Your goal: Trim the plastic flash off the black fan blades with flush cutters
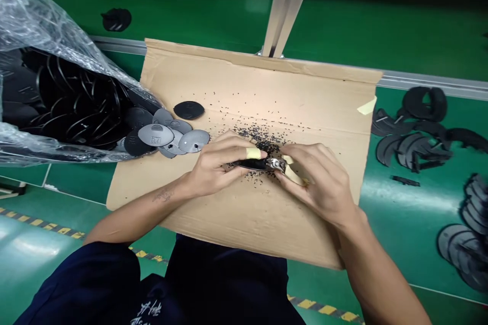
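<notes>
My left hand [224,162], yellow tape on one finger, pinches a black oval plastic piece [251,164] edge-on above the cardboard. In my right hand [320,175] is a pair of nippers [276,163], its metal jaws at the right end of the piece. The handles are mostly hidden by the fingers, and yellow tape shows there too. Small black plastic trimmings [263,137] are scattered under and beyond both hands. Left of my left hand lie several loose grey-black oval pieces [194,140], and a single black one [189,109] sits apart from them.
A cardboard sheet [229,218] covers the green table before me. At left a clear plastic bag [49,25] spills many black oval pieces. Curved black parts [414,150] lie at right, with stacked ones [463,254] nearer. A metal post [287,7] rises behind the cardboard.
</notes>
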### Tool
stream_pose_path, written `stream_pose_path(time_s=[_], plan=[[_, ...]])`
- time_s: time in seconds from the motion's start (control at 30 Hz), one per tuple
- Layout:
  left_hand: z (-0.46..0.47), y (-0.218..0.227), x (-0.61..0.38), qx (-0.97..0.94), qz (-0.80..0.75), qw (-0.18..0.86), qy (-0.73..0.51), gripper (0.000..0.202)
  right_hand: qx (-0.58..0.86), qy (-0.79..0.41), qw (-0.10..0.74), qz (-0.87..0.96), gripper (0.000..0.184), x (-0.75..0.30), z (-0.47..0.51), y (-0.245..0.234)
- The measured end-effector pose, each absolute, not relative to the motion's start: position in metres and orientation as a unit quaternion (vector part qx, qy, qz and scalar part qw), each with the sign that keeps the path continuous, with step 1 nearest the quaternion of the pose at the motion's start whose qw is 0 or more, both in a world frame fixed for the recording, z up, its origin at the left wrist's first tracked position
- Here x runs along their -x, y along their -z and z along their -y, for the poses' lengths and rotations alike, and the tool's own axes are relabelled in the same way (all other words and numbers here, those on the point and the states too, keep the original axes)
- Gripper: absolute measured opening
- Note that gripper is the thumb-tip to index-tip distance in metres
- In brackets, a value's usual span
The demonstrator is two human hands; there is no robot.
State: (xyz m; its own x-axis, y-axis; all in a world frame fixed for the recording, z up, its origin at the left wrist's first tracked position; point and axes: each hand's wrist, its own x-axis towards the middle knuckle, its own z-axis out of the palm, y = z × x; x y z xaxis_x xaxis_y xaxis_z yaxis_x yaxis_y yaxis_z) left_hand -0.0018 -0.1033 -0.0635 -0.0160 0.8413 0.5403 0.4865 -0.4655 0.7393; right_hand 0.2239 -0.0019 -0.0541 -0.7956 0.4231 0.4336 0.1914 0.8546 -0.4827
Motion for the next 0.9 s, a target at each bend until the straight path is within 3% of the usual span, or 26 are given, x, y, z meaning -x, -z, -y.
stream_pose_path(time_s=[0.9], plan=[[0.1018,0.0684,0.0023,-0.689,-0.458,0.176,-0.533,0.028,0.179,-0.163,0.256,0.936,0.037,-0.2299,0.004,0.0559]])
